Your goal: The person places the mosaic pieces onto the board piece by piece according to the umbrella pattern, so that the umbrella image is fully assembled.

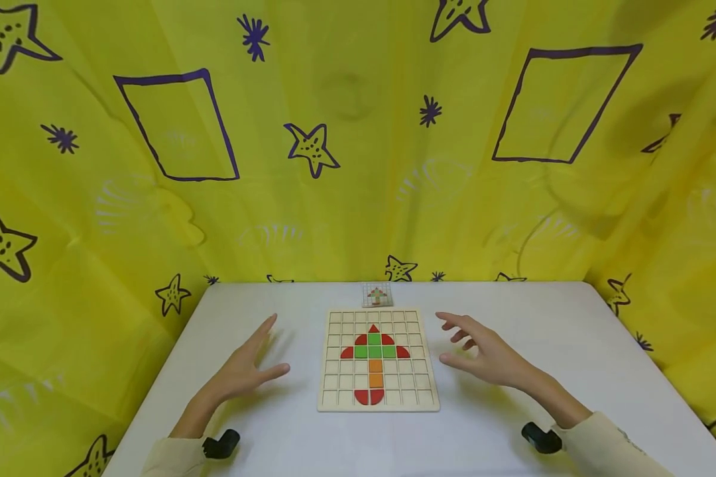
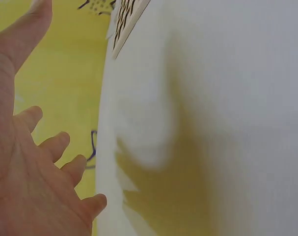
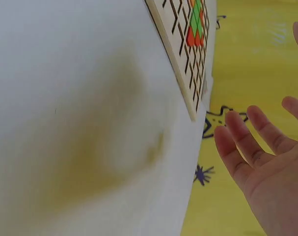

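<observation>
Nearest to us, at the front edge of the white table [image 1: 501,437], two cream sleeves enter the head view, each with a small black wrist unit beside it. Our left hand [image 1: 242,368] hovers to the left of the board, fingers straight and spread, thumb out toward the board; the left wrist view confirms an open palm [image 2: 36,162] holding nothing. Our right hand [image 1: 483,354] hovers to the right of the board, fingers loosely spread and slightly bent, also holding nothing; the right wrist view shows the same relaxed fingers [image 3: 266,162]. Neither hand touches the board.

Between the hands lies the wooden grid board [image 1: 378,405], flat on the table. It carries a coloured figure [image 1: 374,351]: a red point on top, green squares with red rounded ends across, an orange stem below, and a red base at the bottom row. The remaining cells show bare wood.

We judge the placing step to be complete or paused: the figure looks to match the small pattern card [image 1: 376,294] lying just beyond the board's far edge, though the card is too small to check cell by cell. We see no loose pieces on the table, so any next move would call for a comparison with the card rather than a grasp.

Beyond the table hangs a yellow cloth [image 1: 358,165] printed with stars and outlined squares. Nothing stands between the hands and the board.
</observation>
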Available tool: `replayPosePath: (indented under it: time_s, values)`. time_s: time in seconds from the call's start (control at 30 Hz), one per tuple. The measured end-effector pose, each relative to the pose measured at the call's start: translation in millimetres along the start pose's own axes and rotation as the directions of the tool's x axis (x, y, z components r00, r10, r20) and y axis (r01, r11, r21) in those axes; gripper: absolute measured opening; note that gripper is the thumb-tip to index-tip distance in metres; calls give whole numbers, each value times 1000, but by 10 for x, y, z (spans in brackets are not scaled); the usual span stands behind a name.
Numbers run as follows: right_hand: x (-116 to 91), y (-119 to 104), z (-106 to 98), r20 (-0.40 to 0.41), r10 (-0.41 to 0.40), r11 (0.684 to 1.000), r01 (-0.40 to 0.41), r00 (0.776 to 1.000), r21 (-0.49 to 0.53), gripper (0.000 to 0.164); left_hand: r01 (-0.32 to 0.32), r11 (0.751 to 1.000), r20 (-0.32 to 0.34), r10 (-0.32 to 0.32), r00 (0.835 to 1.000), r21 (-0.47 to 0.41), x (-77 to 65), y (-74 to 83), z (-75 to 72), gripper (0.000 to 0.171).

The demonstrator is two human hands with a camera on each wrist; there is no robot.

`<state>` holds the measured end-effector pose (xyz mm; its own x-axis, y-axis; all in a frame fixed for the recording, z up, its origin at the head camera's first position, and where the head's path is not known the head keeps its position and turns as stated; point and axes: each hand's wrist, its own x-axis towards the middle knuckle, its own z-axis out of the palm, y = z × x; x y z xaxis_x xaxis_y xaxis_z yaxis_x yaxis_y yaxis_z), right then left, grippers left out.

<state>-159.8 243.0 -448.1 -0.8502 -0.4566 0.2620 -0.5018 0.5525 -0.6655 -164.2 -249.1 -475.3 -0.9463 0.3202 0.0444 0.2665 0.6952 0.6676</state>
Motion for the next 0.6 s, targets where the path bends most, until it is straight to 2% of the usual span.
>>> replayPosePath:
  time_s: [0.13,0.27,0.37,0.5,0.6]
  values:
    - [-88,54,-135,-41,16,999,-17,999,-41,69,17,1000,-40,-17,999,18,-132,-103,-200,102]
    - [-180,97,-237,-79,19,998,-24,997,-62,68,38,999,-58,-36,998,35,-224,-183,-326,102]
    - [-247,130,-288,-98,25,997,-33,995,-74,69,51,998,-61,-49,997,39,-264,-220,-364,102]
    - [-304,164,-339,-118,41,992,-54,992,-112,70,37,998,-79,-33,996,52,-274,-237,-363,102]
    - [-314,170,-390,-136,32,985,-55,990,-166,72,20,991,-109,-5,994,134,-235,-223,-347,103]
